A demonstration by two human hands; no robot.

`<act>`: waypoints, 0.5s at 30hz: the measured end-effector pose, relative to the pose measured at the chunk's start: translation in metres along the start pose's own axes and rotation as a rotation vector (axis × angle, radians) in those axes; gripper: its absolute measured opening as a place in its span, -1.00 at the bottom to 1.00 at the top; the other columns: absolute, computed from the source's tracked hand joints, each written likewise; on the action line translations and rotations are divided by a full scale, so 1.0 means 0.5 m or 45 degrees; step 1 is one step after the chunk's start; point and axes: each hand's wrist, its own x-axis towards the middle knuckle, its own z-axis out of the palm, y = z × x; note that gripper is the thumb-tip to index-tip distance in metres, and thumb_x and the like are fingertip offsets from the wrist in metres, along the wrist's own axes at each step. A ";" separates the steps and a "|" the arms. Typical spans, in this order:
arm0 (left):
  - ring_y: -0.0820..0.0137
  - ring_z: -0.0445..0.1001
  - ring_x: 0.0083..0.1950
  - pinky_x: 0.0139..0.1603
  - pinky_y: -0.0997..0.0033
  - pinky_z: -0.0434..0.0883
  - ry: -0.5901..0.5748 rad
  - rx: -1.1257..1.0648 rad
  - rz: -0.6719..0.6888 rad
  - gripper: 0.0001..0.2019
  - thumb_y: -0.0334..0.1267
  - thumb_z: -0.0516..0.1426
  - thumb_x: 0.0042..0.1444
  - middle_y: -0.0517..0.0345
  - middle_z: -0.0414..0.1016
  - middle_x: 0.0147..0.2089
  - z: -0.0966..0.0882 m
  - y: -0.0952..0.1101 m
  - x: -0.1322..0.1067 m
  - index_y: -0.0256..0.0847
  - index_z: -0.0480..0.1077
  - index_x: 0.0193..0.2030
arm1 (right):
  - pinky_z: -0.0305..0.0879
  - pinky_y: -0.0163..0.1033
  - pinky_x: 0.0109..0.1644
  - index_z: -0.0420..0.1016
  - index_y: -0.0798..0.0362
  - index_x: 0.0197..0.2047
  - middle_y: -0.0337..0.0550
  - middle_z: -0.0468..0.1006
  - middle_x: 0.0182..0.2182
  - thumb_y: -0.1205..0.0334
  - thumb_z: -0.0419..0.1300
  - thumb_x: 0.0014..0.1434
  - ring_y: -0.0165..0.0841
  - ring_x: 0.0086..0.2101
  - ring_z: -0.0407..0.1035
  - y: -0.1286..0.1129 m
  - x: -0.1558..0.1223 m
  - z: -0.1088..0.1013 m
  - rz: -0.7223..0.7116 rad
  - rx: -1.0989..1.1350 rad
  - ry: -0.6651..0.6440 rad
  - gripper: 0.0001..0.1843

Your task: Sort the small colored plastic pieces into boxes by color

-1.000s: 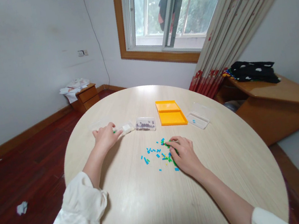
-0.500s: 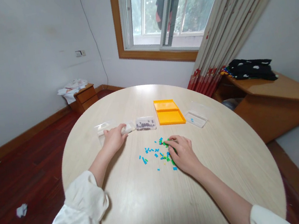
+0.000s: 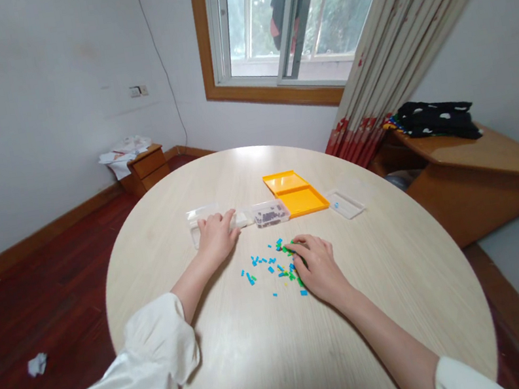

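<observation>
My left hand (image 3: 218,236) lies over a clear plastic box (image 3: 191,220) with white contents, its thumb and fingers gripping the near side. Against that box's right end stands a clear box of small dark pieces (image 3: 271,214), which touches the open yellow case (image 3: 304,201). My right hand (image 3: 318,264) rests at the right edge of a scatter of small blue and green bricks (image 3: 272,269). Its fingers are bent and apart, with green pieces beside and partly under them. To the right of the yellow case lies a clear box (image 3: 345,204) with a little blue in it.
All of this stands on a round pale wooden table (image 3: 268,365). A window (image 3: 281,25) and a patterned curtain (image 3: 392,33) are behind it. A low cabinet with papers (image 3: 147,163) is at the back left, a wooden desk with dark cloth (image 3: 441,121) at the right.
My left hand has moved right with the box under it. The box of dark pieces, the yellow case and the far-right box have shifted right too. My right hand has stayed put.
</observation>
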 end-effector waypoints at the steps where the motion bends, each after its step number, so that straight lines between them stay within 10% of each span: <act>1: 0.06 0.26 0.03 0.05 0.11 0.03 0.023 -0.005 0.008 -0.57 -0.17 0.06 0.14 -0.16 0.38 -0.04 -0.004 0.001 -0.002 -0.17 0.25 0.15 | 0.07 -0.01 0.01 0.51 0.03 -0.13 -0.01 0.43 -0.14 0.39 -0.02 0.15 -0.21 -0.08 0.27 0.000 0.000 0.000 0.002 0.002 -0.008 -0.67; 9: 0.18 0.28 -0.07 -0.01 0.18 0.07 -0.091 -0.346 0.414 -0.82 -0.29 0.04 0.14 -0.06 0.37 -0.17 0.008 0.061 -0.041 -0.23 0.47 -0.26 | 0.06 -0.03 0.03 0.50 0.04 -0.15 -0.03 0.42 -0.14 0.42 -0.02 0.15 -0.24 -0.09 0.27 -0.001 0.001 -0.004 -0.020 0.021 -0.006 -0.68; 15: 0.17 0.24 -0.08 -0.06 0.17 0.12 -0.186 -0.259 0.577 -0.69 -0.28 -0.08 0.21 -0.09 0.34 -0.14 0.019 0.097 -0.061 -0.18 0.45 -0.07 | 0.07 -0.04 0.02 0.51 0.06 -0.16 -0.02 0.42 -0.14 0.44 -0.02 0.12 -0.23 -0.09 0.28 -0.001 0.002 -0.006 -0.035 0.018 -0.001 -0.67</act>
